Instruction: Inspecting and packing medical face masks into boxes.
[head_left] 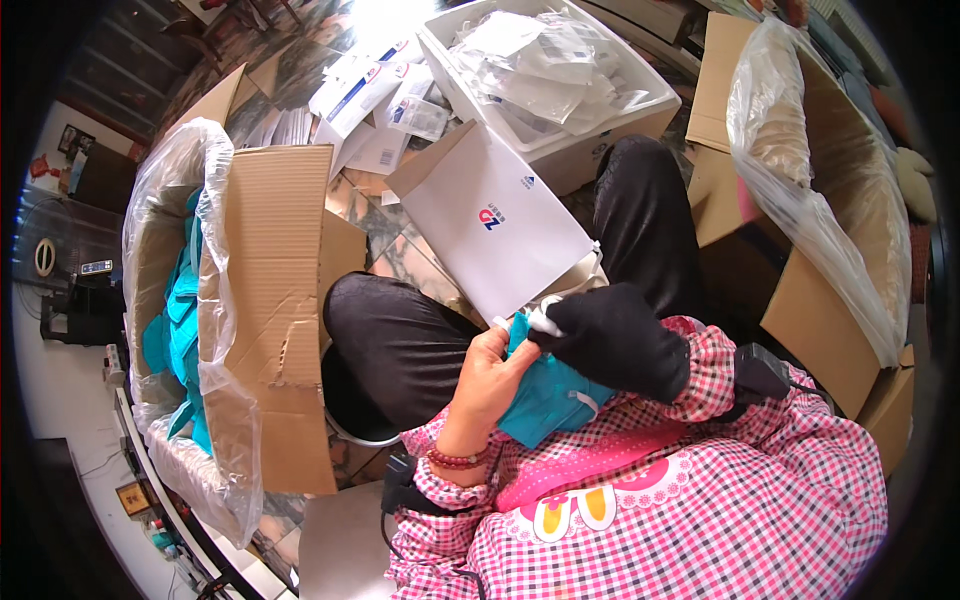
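My left hand (487,382), bare with a red bead bracelet at the wrist, pinches the upper edge of a teal fabric piece (545,400) above my lap. A small white strip or tag shows on the fabric. My right hand (615,335) wears a black covering with white at the fingertips. Its fingers are closed at the top of the same fabric piece, close to my left fingers. Just beyond my hands a white printed cardboard box (490,215) leans between my knees. Part of the fabric is hidden behind my hands.
On the left stands a plastic-lined carton (275,300) holding teal pieces (183,310). A second lined carton (800,320) is on the right. Ahead, a white foam box (560,160) holds clear plastic packets (540,65), beside scattered white boxes (360,95) on the floor.
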